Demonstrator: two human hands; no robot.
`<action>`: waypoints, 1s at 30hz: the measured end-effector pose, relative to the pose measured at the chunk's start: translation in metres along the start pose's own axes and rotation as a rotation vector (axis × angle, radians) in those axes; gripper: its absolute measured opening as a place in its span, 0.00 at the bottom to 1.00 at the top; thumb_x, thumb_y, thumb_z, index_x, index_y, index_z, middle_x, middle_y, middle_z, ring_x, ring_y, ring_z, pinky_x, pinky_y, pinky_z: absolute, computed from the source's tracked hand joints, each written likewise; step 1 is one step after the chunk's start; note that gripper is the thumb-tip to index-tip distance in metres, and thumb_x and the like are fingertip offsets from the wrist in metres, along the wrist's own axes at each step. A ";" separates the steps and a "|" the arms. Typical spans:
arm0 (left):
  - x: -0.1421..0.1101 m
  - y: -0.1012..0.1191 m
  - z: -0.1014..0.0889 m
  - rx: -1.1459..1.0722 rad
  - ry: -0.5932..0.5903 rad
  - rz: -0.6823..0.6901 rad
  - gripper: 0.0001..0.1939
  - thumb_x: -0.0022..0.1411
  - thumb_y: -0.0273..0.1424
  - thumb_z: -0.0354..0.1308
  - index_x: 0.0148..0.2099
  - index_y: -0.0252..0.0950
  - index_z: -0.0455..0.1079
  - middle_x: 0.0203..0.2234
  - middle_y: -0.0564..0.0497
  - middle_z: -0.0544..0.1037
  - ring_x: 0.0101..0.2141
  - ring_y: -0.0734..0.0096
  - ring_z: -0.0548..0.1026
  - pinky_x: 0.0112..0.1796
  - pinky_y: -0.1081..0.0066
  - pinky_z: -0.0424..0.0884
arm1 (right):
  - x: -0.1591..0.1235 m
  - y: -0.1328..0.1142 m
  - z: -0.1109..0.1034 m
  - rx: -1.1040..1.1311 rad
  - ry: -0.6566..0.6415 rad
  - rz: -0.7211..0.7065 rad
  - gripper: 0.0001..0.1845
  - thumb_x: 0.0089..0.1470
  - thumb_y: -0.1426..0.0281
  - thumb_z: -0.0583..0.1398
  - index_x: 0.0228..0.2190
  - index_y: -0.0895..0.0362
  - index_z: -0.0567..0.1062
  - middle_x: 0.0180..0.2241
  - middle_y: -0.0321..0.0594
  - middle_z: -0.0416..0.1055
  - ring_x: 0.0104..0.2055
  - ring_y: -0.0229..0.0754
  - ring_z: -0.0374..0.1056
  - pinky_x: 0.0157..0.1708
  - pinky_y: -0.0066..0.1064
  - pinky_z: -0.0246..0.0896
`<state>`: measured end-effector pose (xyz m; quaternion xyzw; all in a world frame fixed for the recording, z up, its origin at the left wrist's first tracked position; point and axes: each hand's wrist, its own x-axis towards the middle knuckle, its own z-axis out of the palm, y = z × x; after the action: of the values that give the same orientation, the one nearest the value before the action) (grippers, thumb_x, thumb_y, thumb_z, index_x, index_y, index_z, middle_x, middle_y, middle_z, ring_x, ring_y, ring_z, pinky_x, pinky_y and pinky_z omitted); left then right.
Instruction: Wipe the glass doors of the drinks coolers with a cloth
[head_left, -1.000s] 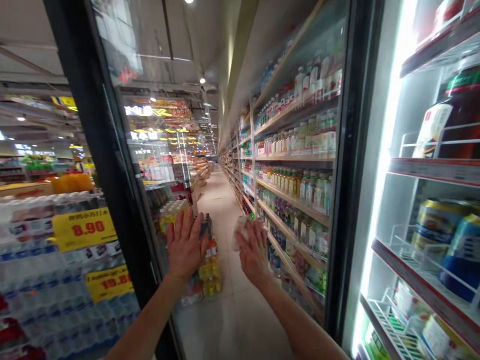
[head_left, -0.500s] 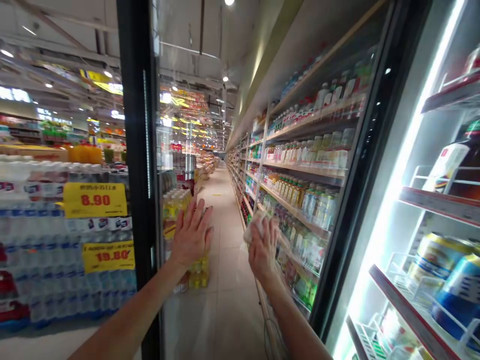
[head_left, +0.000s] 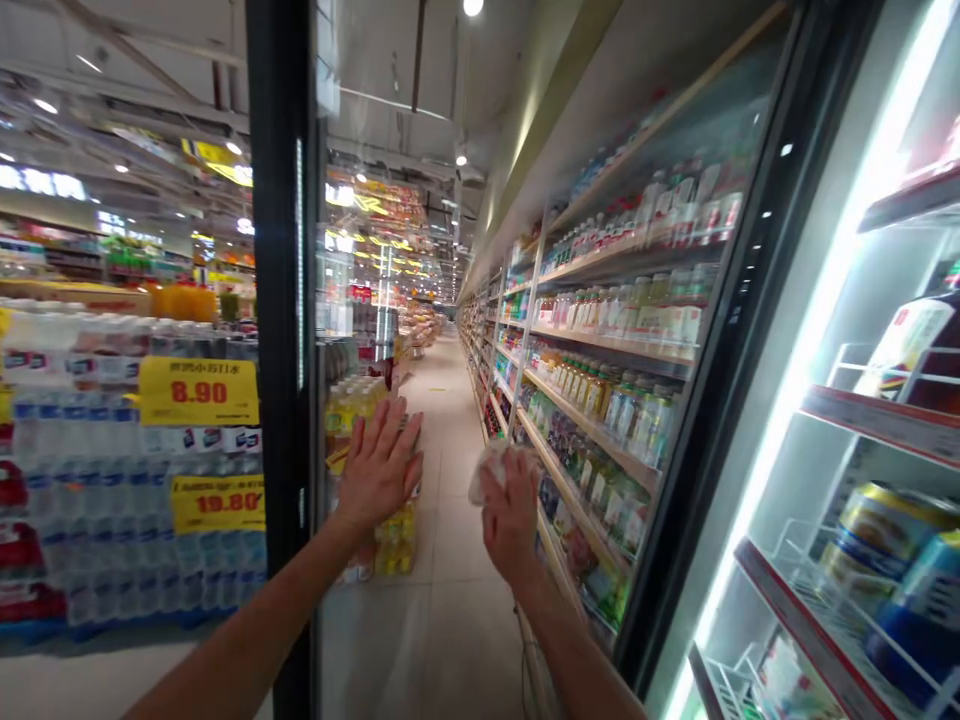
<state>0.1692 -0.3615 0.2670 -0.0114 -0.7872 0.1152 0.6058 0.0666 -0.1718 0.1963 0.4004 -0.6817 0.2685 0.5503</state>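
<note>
A glass cooler door [head_left: 450, 640] with a black frame stands swung out in front of me. My left hand [head_left: 381, 465] lies flat against the glass on its left side, fingers spread, with nothing in it. Toward the right of the pane, my right hand [head_left: 511, 515] presses a crumpled whitish cloth [head_left: 491, 470] to the glass, the fingers bent over it. Part of the cloth is hidden behind those fingers.
At the right are lit cooler shelves [head_left: 885, 425] with cans [head_left: 885, 525] and a dark bottle. Through the glass appear an aisle floor [head_left: 442, 420] and bottle shelves [head_left: 622, 340]. Packed water bottles [head_left: 142, 500] with yellow price signs [head_left: 199, 390] are stacked at the left.
My right hand has moved the cloth about on the glass, lately a little to the left. My left hand stays flat on the pane. The view has shifted, bringing the door frame further right.
</note>
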 end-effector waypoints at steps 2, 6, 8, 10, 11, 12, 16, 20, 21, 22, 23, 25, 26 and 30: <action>0.000 -0.001 0.000 -0.002 -0.002 0.001 0.36 0.57 0.32 0.53 0.64 0.42 0.41 0.62 0.45 0.49 0.62 0.57 0.45 0.58 0.51 0.46 | -0.014 -0.002 -0.001 0.015 -0.102 -0.139 0.27 0.50 0.78 0.52 0.51 0.47 0.65 0.60 0.38 0.51 0.64 0.49 0.42 0.58 0.51 0.44; -0.001 -0.001 -0.003 0.015 -0.015 0.014 0.34 0.58 0.32 0.52 0.64 0.41 0.42 0.61 0.45 0.51 0.62 0.58 0.45 0.58 0.53 0.46 | -0.032 0.068 -0.019 -0.055 0.210 0.247 0.25 0.52 0.75 0.50 0.53 0.53 0.64 0.60 0.44 0.51 0.63 0.52 0.44 0.57 0.54 0.46; -0.001 0.000 -0.004 0.023 -0.021 0.009 0.34 0.58 0.32 0.51 0.64 0.41 0.43 0.61 0.45 0.51 0.62 0.58 0.45 0.58 0.53 0.46 | -0.024 0.098 -0.025 -0.075 0.416 0.586 0.26 0.54 0.72 0.48 0.55 0.56 0.60 0.60 0.49 0.50 0.63 0.54 0.43 0.56 0.56 0.46; -0.001 0.001 -0.004 0.031 -0.016 0.005 0.34 0.58 0.31 0.51 0.64 0.41 0.42 0.61 0.46 0.51 0.61 0.58 0.46 0.58 0.53 0.47 | -0.011 0.098 -0.024 -0.061 0.482 0.739 0.28 0.54 0.70 0.48 0.57 0.58 0.57 0.61 0.52 0.48 0.63 0.56 0.41 0.56 0.58 0.44; -0.001 0.001 -0.003 0.033 -0.009 0.002 0.35 0.58 0.31 0.52 0.64 0.41 0.42 0.61 0.46 0.51 0.61 0.58 0.46 0.58 0.53 0.47 | -0.004 0.086 -0.022 -0.045 0.454 0.702 0.28 0.55 0.69 0.48 0.57 0.58 0.56 0.61 0.52 0.46 0.64 0.56 0.40 0.56 0.59 0.43; -0.001 0.002 -0.003 0.034 -0.002 0.002 0.35 0.58 0.31 0.52 0.64 0.42 0.42 0.62 0.46 0.50 0.61 0.58 0.46 0.57 0.53 0.47 | 0.001 0.069 -0.018 -0.023 0.390 0.603 0.28 0.55 0.69 0.48 0.58 0.58 0.55 0.62 0.51 0.44 0.64 0.57 0.38 0.56 0.60 0.42; -0.001 -0.001 -0.001 0.030 0.004 0.009 0.35 0.58 0.31 0.51 0.64 0.43 0.41 0.62 0.46 0.49 0.61 0.59 0.46 0.58 0.53 0.47 | 0.001 0.006 -0.003 0.046 -0.001 0.065 0.27 0.55 0.72 0.49 0.57 0.53 0.57 0.63 0.44 0.44 0.65 0.55 0.35 0.57 0.58 0.41; -0.001 -0.003 -0.002 0.022 -0.015 0.011 0.35 0.58 0.31 0.52 0.64 0.42 0.41 0.62 0.46 0.50 0.62 0.60 0.45 0.58 0.53 0.46 | -0.012 0.045 -0.012 -0.004 0.071 0.039 0.25 0.54 0.73 0.50 0.54 0.51 0.62 0.60 0.43 0.52 0.63 0.52 0.43 0.58 0.55 0.42; -0.001 -0.003 -0.002 0.021 -0.018 0.013 0.35 0.58 0.31 0.52 0.64 0.42 0.41 0.61 0.46 0.51 0.62 0.59 0.45 0.58 0.53 0.46 | -0.011 0.066 -0.018 -0.030 0.189 0.175 0.25 0.55 0.72 0.48 0.55 0.53 0.61 0.60 0.45 0.52 0.63 0.52 0.43 0.58 0.55 0.42; -0.001 -0.003 -0.003 0.023 -0.022 0.013 0.35 0.58 0.31 0.52 0.64 0.42 0.41 0.61 0.46 0.51 0.62 0.59 0.45 0.58 0.53 0.46 | -0.007 0.085 -0.023 -0.054 0.314 0.340 0.25 0.56 0.71 0.46 0.56 0.56 0.60 0.60 0.47 0.51 0.63 0.52 0.44 0.58 0.56 0.42; -0.001 -0.002 -0.003 0.025 -0.024 0.011 0.35 0.58 0.31 0.52 0.64 0.42 0.41 0.61 0.46 0.51 0.62 0.59 0.45 0.58 0.53 0.47 | -0.001 0.099 -0.026 -0.070 0.425 0.501 0.25 0.57 0.71 0.45 0.56 0.58 0.59 0.60 0.50 0.50 0.63 0.53 0.43 0.57 0.56 0.42; -0.001 -0.001 -0.003 0.029 -0.016 0.008 0.35 0.58 0.31 0.52 0.64 0.41 0.41 0.61 0.45 0.51 0.62 0.59 0.45 0.58 0.53 0.47 | 0.013 0.103 -0.029 -0.070 0.532 0.679 0.26 0.57 0.70 0.44 0.56 0.62 0.58 0.60 0.53 0.49 0.63 0.54 0.42 0.57 0.56 0.42; -0.001 0.000 -0.003 0.031 -0.012 0.007 0.35 0.58 0.31 0.52 0.64 0.41 0.41 0.61 0.45 0.51 0.61 0.59 0.45 0.58 0.53 0.47 | 0.019 0.093 -0.027 -0.058 0.517 0.667 0.26 0.57 0.70 0.44 0.56 0.62 0.58 0.61 0.53 0.48 0.63 0.55 0.41 0.57 0.57 0.42; -0.001 0.000 -0.001 0.030 -0.004 0.002 0.36 0.57 0.31 0.52 0.64 0.43 0.41 0.62 0.46 0.49 0.61 0.58 0.46 0.58 0.53 0.47 | 0.022 0.018 -0.008 0.028 0.104 0.141 0.26 0.55 0.73 0.48 0.56 0.54 0.60 0.61 0.45 0.49 0.64 0.52 0.39 0.58 0.55 0.43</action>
<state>0.1702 -0.3616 0.2665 -0.0029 -0.7866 0.1274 0.6041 0.0542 -0.1611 0.2208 0.3446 -0.6748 0.3364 0.5592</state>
